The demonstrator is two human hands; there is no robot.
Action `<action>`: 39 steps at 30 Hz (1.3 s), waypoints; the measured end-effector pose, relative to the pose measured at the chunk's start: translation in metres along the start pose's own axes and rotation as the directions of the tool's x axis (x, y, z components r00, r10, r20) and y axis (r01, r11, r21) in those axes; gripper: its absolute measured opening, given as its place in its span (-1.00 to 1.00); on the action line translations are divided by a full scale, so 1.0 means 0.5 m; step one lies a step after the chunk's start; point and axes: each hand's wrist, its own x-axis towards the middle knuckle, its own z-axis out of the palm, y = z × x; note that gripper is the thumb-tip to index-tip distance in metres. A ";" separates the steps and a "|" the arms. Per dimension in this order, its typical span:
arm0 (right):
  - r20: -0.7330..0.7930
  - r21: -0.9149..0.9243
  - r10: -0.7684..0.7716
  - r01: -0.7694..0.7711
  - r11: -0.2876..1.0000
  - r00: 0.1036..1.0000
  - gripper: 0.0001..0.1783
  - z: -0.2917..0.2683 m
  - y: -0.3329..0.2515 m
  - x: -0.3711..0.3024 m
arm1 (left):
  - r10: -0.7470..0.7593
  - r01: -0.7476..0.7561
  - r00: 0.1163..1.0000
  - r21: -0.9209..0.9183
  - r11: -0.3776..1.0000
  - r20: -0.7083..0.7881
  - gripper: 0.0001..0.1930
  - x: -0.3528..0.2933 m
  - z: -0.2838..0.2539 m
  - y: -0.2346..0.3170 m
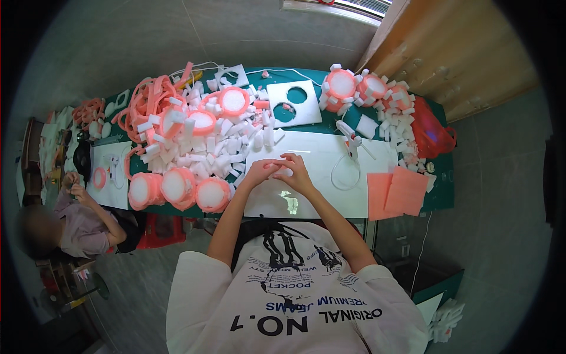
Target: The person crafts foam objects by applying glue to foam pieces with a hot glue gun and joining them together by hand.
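My left hand point(260, 172) and my right hand point(299, 176) meet above a glossy white board point(330, 200) on the table. The fingers of both are bent and pressed together at the tips. Anything pinched between them is too small to make out. Just left of my left hand spreads a heap of small white foam blocks point(221, 147). Beyond my right hand stands a white glue gun point(349, 139) with a looped cord. A white foam sheet with two round holes point(307, 97) lies farther back.
Pink foam rings with white centres point(178, 186) stack at the front left; more point(341, 84) stand at the back right. Pink foam strips point(156, 100) pile up behind. Two pink sheets point(407, 192) and a red plastic bag point(431, 131) lie right. Another person point(88, 221) works at the left.
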 end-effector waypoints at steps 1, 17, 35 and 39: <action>-0.001 -0.001 -0.002 0.002 1.000 1.000 -0.52 0.000 0.002 0.000 | 0.002 -0.002 1.000 0.000 1.000 -0.001 -0.70 -0.001 -0.003 0.005; 0.012 0.123 -0.009 0.008 0.992 1.000 -0.33 -0.046 -0.016 -0.007 | -0.198 0.196 0.979 0.045 0.980 0.056 -0.45 0.011 -0.008 0.026; -0.064 0.068 -0.042 0.047 0.997 0.997 -0.48 -0.018 0.032 -0.016 | -0.141 0.140 0.988 0.026 0.990 0.066 -0.48 0.034 -0.010 -0.001; 0.002 -0.131 0.018 -0.018 0.991 1.000 -0.58 -0.016 0.033 -0.011 | -0.087 0.084 0.995 0.063 0.994 0.043 -0.48 0.016 -0.002 -0.003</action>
